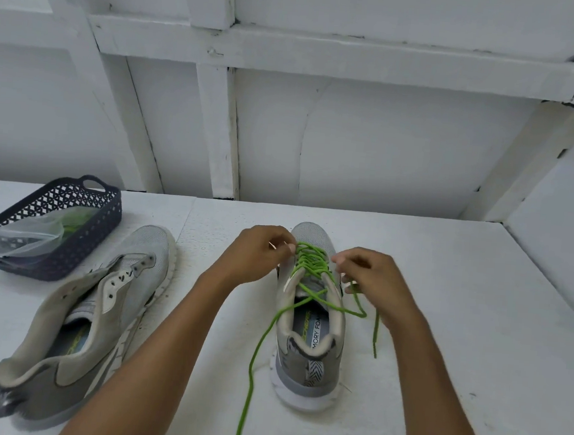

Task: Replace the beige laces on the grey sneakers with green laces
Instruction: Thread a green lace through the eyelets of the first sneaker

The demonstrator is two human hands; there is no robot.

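Slack is the main risk: one long tail of the lace (310,261) runs off the near edge of the worktop (447,340), while the other tail ends much shorter beside the right wrist. The ends may therefore finish uneven, and an arm could snag the hanging tail. Toward the near left corner lies the bare sneaker (100,305), with no lace in it yet. Mid-worktop stands the laced sneaker (304,366), heel toward the near edge and steadied by nothing but the lace, so a hard pull could tip it or slide it. The left hand (258,254) pinches the lace at the toe-end rows. The right hand (368,275) is curled on a strand at the opposite side; overtightening here could draw the short end back through an eyelet. At the far left edge, a basket (80,252) holds a bag (23,239) with something green inside, probably the second lace.
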